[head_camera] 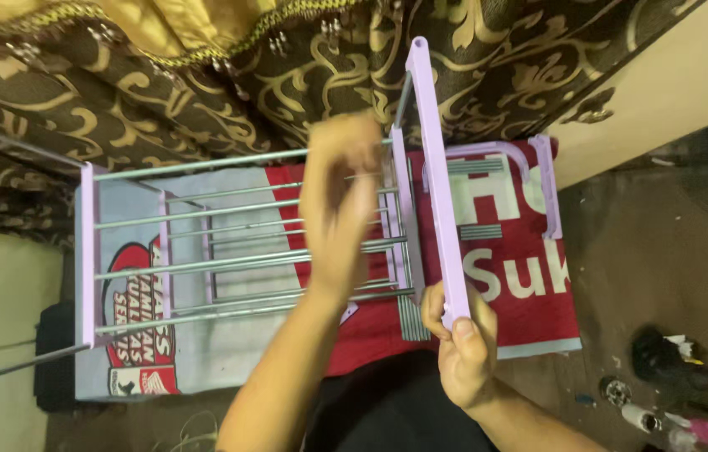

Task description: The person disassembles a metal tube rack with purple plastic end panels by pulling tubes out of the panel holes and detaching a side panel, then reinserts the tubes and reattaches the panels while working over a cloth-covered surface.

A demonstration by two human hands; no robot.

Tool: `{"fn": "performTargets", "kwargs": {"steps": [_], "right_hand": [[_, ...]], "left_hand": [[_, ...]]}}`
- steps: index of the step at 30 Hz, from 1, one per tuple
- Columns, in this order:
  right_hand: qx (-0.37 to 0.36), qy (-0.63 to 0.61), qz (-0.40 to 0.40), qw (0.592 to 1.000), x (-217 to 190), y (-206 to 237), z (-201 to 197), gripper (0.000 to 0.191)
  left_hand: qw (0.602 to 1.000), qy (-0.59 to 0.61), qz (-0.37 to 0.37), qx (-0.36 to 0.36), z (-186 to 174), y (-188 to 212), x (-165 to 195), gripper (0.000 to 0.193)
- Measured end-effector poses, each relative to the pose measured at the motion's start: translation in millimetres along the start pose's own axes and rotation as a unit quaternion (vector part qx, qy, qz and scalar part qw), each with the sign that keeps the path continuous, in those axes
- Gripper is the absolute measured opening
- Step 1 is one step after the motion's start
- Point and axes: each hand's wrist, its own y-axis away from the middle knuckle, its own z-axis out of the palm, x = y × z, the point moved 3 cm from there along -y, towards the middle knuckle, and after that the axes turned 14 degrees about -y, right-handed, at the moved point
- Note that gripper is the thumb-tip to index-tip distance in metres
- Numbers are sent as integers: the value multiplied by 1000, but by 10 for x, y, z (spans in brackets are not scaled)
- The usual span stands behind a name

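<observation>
Right hand (464, 347) grips the bottom end of a purple rack bar (435, 180). Left hand (339, 197) is blurry over the rack's metal rods (203, 266); I cannot tell its grip.

A printed banner (530, 276) lay flat on the floor beneath the lilac rack, serving as a mat. Its right part was red with large white lettering and a pale blue strip along the near edge. Its left part was grey-blue and carried a round red-and-white emblem (140, 314), with a smaller red-and-white logo (146, 382) near the near-left corner. At the far right, near side, small bottles (674, 423) stood on the floor, their labels too small to tell.
</observation>
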Motion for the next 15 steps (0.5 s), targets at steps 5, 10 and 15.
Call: {"fn": "performTargets", "kwargs": {"steps": [5, 10, 15], "right_hand": [[55, 39, -23, 997, -115, -19, 253, 34], [50, 46, -50, 996, -108, -98, 258, 34], [68, 99, -64, 991, -48, -68, 213, 35]], "left_hand": [[985, -152, 80, 22, 369, -1009, -509, 45], [997, -34, -19, -68, 658, -1192, -886, 33], [996, -1, -47, -78, 689, -1218, -1038, 32]]}}
